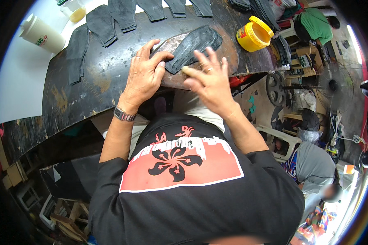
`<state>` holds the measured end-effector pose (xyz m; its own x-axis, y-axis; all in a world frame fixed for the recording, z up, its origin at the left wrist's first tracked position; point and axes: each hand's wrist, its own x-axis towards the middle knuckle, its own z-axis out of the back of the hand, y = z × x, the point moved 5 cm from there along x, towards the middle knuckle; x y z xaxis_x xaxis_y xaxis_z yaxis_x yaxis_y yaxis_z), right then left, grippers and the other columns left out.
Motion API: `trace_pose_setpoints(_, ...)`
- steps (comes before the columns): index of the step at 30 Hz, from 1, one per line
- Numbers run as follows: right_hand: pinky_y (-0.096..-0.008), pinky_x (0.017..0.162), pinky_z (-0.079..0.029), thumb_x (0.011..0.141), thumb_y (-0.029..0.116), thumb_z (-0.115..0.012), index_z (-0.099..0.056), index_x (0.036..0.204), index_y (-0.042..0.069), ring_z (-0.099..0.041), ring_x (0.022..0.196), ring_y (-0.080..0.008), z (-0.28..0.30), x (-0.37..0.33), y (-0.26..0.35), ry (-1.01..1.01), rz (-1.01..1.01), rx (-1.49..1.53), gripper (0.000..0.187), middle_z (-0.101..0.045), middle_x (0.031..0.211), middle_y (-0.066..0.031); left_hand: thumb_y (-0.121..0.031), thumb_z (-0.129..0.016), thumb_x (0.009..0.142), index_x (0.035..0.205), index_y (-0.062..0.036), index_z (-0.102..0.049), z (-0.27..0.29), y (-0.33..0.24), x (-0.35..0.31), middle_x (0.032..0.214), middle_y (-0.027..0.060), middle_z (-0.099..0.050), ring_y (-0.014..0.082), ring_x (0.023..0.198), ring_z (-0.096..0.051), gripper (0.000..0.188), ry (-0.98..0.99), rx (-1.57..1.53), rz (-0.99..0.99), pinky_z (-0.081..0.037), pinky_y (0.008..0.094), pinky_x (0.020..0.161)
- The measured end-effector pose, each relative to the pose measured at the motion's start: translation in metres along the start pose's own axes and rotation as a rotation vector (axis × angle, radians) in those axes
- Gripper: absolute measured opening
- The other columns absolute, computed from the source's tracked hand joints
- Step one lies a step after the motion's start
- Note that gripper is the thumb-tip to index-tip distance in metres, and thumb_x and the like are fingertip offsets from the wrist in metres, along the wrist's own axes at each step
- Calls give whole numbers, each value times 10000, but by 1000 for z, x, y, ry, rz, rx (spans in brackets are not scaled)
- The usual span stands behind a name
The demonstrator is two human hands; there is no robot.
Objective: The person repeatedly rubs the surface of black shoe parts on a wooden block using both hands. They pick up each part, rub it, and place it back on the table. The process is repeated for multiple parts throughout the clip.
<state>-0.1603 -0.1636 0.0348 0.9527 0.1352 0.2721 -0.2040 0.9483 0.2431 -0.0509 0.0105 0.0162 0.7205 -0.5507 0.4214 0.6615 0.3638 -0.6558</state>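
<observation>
A black, sole-shaped piece [197, 44], leather-like and wrinkled, lies on a worn brown board [232, 61] at the table's near edge. At its near left corner, the thumb and index finger of my left hand [145, 75] come close together on the edge. My left hand's other fingers stretch over the board. Over the piece's near end hovers my right hand [212, 83], fingers apart and slightly blurred by motion. Its index fingertip looks yellowish; whether it touches the piece I cannot tell.
Several similar black pieces [100, 26] lie along the far side of the dark table [122, 51]. An open yellow tub [252, 36] stands right of the board. A whitish bottle [43, 34] is at far left. Two people [315, 24] and a fan [333, 85] are at right.
</observation>
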Motion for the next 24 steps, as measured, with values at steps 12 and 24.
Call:
trace_pose_setpoints(12,-726,1171,-35,982,710,-361,-332,1587,348,-41,1568,-381,-8,29,-99,154,-199,-296,706,-214,1685,-117,-273,-535,1016,1136,-153,-731,-2,5,-4,1444,144,-499,353,1310,-490,259,10,-10,37,-367,468,1092)
trace_pose_setpoints(24,-720,1168,-54,1004,605,-442,-398,1565,310,-67,1559,-400,-16,14,-5,257,61,-44,636,-202,1682,-139,-350,-491,1043,1150,-149,-729,0,9,-3,1409,159,-535,344,1298,-501,330,-18,-90,39,-377,446,1067)
